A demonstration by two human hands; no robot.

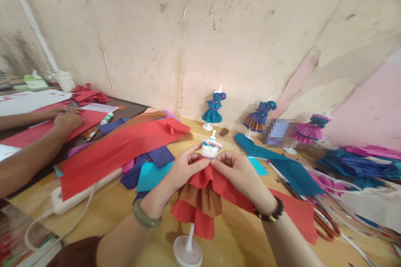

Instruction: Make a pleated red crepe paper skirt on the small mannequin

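I hold a small white mannequin bust point(211, 147) with a tiered paper skirt point(200, 200) of red and brown pleats hanging from it. My left hand point(181, 171) pinches the red top layer at the waist from the left. My right hand point(239, 171) pinches the same red paper from the right, its fingers curled closed. The mannequin's white round stand point(188, 251) rests on the wooden table point(131, 217) just below the skirt. A red paper strip point(294, 212) trails out to the right under my right wrist.
Three finished paper dresses on stands, teal point(213, 109), purple and brown point(260, 117), and magenta point(310, 129), line the wall. Red, blue and teal paper sheets point(119, 150) cover the table. Another person's hands point(64, 119) work at the left. A white power strip point(75, 194) and red-handled scissors point(327, 223) lie nearby.
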